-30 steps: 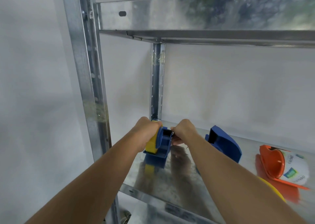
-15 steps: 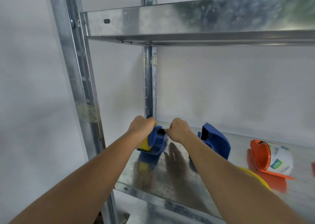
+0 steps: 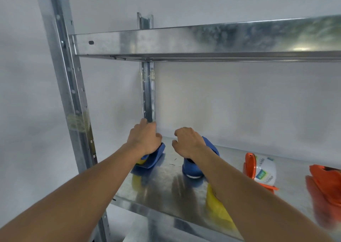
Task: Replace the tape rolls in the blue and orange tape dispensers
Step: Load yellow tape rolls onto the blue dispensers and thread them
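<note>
Blue plastic dispenser half with yellow tape roll (image 3: pixel 151 158) sits on the galvanised metal shelf (image 3: pixel 166 192). Left hand (image 3: pixel 144 138) hovers above it, right hand (image 3: pixel 186 142) over its blue mate (image 3: pixel 191 168); fingers loosely curled, empty. Orange dispenser with white roll (image 3: pixel 260 169) lies further right. Likely next: join the 2 blue halves.

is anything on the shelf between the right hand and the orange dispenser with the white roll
Nothing visible does. Bare shelf lies between the right hand and the orange dispenser; a blue dispenser sits under the wrist.

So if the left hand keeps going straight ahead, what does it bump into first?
Probably the rack's back post: the left hand points away from the person, its fingertips already at the post's foot. Depth is hard to judge, so the wall behind could come first.
</note>
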